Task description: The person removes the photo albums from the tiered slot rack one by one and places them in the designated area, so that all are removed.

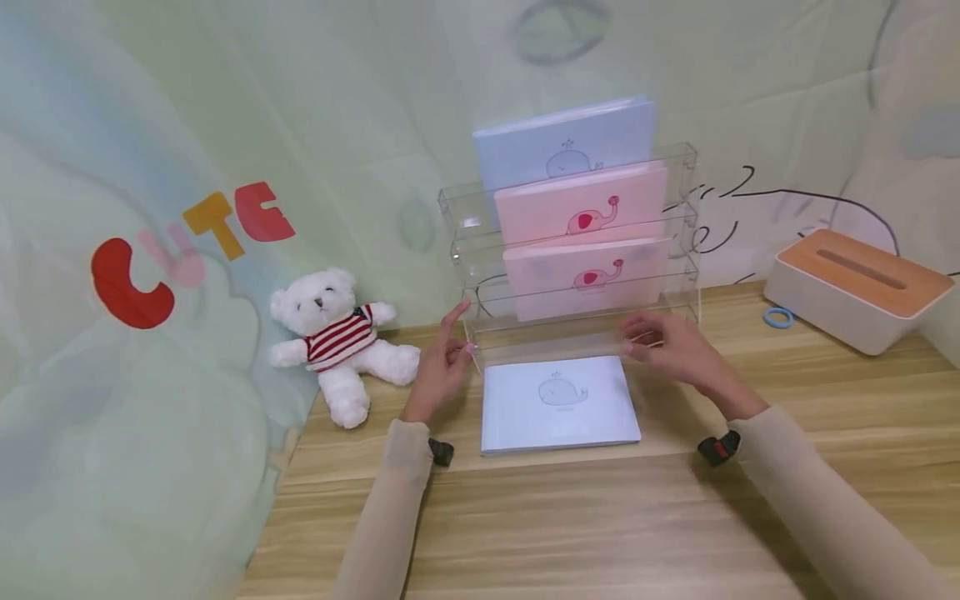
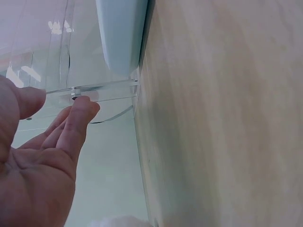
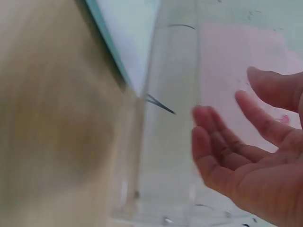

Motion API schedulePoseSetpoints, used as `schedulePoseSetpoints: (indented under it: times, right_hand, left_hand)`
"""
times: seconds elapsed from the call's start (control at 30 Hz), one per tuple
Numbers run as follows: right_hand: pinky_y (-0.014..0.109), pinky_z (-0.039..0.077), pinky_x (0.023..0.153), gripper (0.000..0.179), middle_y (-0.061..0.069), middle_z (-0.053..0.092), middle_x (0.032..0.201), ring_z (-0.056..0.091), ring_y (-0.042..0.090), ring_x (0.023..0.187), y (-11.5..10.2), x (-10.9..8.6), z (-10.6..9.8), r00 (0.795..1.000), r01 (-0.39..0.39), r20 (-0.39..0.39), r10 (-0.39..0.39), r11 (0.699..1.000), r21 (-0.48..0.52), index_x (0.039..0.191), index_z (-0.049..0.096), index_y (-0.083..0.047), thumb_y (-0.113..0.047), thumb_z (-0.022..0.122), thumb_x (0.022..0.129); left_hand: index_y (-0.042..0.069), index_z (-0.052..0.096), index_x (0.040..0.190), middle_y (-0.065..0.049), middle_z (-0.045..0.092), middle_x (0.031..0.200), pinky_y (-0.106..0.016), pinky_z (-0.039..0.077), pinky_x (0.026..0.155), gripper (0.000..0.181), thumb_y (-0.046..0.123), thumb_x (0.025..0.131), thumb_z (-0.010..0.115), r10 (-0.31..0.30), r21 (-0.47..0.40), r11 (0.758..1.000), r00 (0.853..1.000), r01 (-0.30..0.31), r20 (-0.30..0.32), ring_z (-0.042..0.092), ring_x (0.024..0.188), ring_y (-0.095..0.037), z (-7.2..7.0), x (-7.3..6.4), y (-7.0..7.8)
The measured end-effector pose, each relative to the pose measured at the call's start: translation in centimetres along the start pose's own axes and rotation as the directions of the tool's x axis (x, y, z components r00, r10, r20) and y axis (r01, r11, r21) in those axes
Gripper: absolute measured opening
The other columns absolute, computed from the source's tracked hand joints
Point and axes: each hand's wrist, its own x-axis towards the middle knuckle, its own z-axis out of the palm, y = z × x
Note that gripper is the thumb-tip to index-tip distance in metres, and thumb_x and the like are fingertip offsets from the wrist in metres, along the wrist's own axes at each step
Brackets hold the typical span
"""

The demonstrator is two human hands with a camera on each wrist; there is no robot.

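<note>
A clear acrylic rack (image 1: 551,335) stands on the table against the curtain. At its left side is my left hand (image 1: 444,367), with its fingertips touching the clear side panel (image 2: 111,90) in the left wrist view. Near the rack's lower right front hovers my right hand (image 1: 671,346), its fingers loosely bent and holding nothing. A pale blue whale booklet (image 1: 558,408) lies flat in front of the rack, between the hands. In the tiers above stand a blue whale booklet (image 1: 517,154), a pink elephant booklet (image 1: 532,217) and a second pink elephant booklet (image 1: 536,287).
Left of the rack, a white teddy bear (image 1: 341,342) in a striped shirt leans on the curtain (image 1: 360,150). To the right are a blue ring (image 1: 777,323) and a tissue box (image 1: 840,292) with a wood-look lid. Wood-grain tabletop (image 1: 555,525) extends in front.
</note>
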Motion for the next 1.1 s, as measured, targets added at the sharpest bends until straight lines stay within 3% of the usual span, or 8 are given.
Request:
schedulePoseSetpoints:
  times: [0.1, 0.2, 0.33, 0.47, 0.57, 0.67, 0.8, 1.1]
  right_hand:
    - [0.055, 0.057, 0.106, 0.036, 0.026, 0.070, 0.136, 0.068, 0.042, 0.125, -0.7, -0.1, -1.2, 0.996, 0.030, -0.085, -0.031, 0.999, -0.019, 0.137, 0.064, 0.000, -0.018, 0.067, 0.106]
    - [0.031, 0.058, 0.102, 0.037, 0.023, 0.070, 0.136, 0.068, 0.038, 0.124, -1.1, -0.1, -2.3, 0.984, 0.065, -0.167, -0.062, 0.998, 0.013, 0.139, 0.063, -0.004, -0.021, 0.067, 0.107]
    - [0.005, 0.046, 0.089, 0.040, 0.020, 0.069, 0.139, 0.067, 0.033, 0.123, -1.6, -0.2, -3.3, 0.961, 0.093, -0.265, -0.072, 0.993, 0.069, 0.144, 0.061, -0.008, -0.022, 0.068, 0.107]
    - [0.003, 0.045, 0.091, 0.044, 0.019, 0.066, 0.142, 0.065, 0.033, 0.126, -2.3, -0.1, -4.0, 0.934, 0.118, -0.349, -0.076, 0.988, 0.102, 0.147, 0.058, -0.011, -0.021, 0.069, 0.105]
    - [0.011, 0.048, 0.098, 0.050, 0.019, 0.065, 0.145, 0.064, 0.036, 0.129, -2.7, 0.2, -4.5, 0.917, 0.128, -0.389, -0.085, 0.988, 0.085, 0.150, 0.055, -0.011, -0.022, 0.071, 0.105]
    - [0.034, 0.051, 0.109, 0.054, 0.019, 0.063, 0.147, 0.061, 0.038, 0.133, -3.0, 0.5, -4.9, 0.906, 0.122, -0.413, -0.089, 0.991, 0.055, 0.152, 0.053, -0.010, -0.024, 0.073, 0.103]
    - [0.059, 0.046, 0.114, 0.059, 0.020, 0.058, 0.152, 0.055, 0.040, 0.137, -3.2, 1.1, -5.4, 0.895, 0.117, -0.435, -0.097, 0.993, 0.020, 0.154, 0.051, -0.008, -0.022, 0.075, 0.101]
    - [0.066, 0.040, 0.119, 0.068, 0.019, 0.052, 0.160, 0.049, 0.042, 0.145, -2.9, 2.7, -6.1, 0.898, 0.115, -0.429, -0.101, 0.993, 0.006, 0.159, 0.046, -0.010, -0.022, 0.077, 0.100]
  left_hand:
    - [0.050, 0.030, 0.166, -0.018, 0.079, 0.099, -0.030, 0.048, 0.068, 0.078, 0.009, 0.108, 0.063, 0.010, 0.010, 1.000, 1.000, -0.010, 0.002, 0.051, 0.062, -0.013, 0.0, 0.0, -0.1]
    - [0.051, 0.029, 0.165, -0.018, 0.079, 0.099, -0.030, 0.048, 0.068, 0.078, 0.011, 0.108, 0.062, 0.009, 0.015, 1.000, 1.000, -0.009, 0.004, 0.050, 0.062, -0.010, -0.1, 0.0, -0.2]
    - [0.051, 0.029, 0.165, -0.019, 0.079, 0.100, -0.031, 0.048, 0.068, 0.077, 0.011, 0.108, 0.062, -0.003, 0.014, 1.000, 1.000, 0.003, 0.009, 0.052, 0.064, -0.014, -0.1, 0.0, -0.2]
    - [0.052, 0.029, 0.165, -0.018, 0.080, 0.106, -0.031, 0.051, 0.072, 0.078, 0.011, 0.108, 0.063, -0.015, 0.008, 1.000, 1.000, 0.015, 0.009, 0.062, 0.072, -0.019, -0.1, -0.1, -0.1]
    - [0.052, 0.030, 0.165, -0.018, 0.080, 0.107, -0.031, 0.052, 0.074, 0.078, 0.010, 0.108, 0.063, -0.016, 0.007, 1.000, 1.000, 0.016, 0.006, 0.063, 0.074, -0.019, -0.1, -0.1, 0.0]
    - [0.050, 0.030, 0.165, -0.019, 0.080, 0.106, -0.031, 0.051, 0.073, 0.079, 0.009, 0.107, 0.063, -0.016, 0.006, 1.000, 1.000, 0.016, 0.006, 0.060, 0.071, -0.017, -0.1, -0.1, 0.1]
    - [0.049, 0.031, 0.166, -0.020, 0.080, 0.108, -0.032, 0.050, 0.072, 0.078, 0.008, 0.107, 0.063, -0.018, -0.007, 1.000, 1.000, 0.018, 0.011, 0.061, 0.073, -0.019, -0.1, 0.0, 0.2]
    - [0.048, 0.031, 0.166, -0.021, 0.080, 0.109, -0.029, 0.051, 0.071, 0.078, 0.010, 0.107, 0.064, -0.010, -0.014, 1.000, 1.000, 0.010, 0.011, 0.062, 0.071, -0.018, -0.2, -0.1, 0.0]
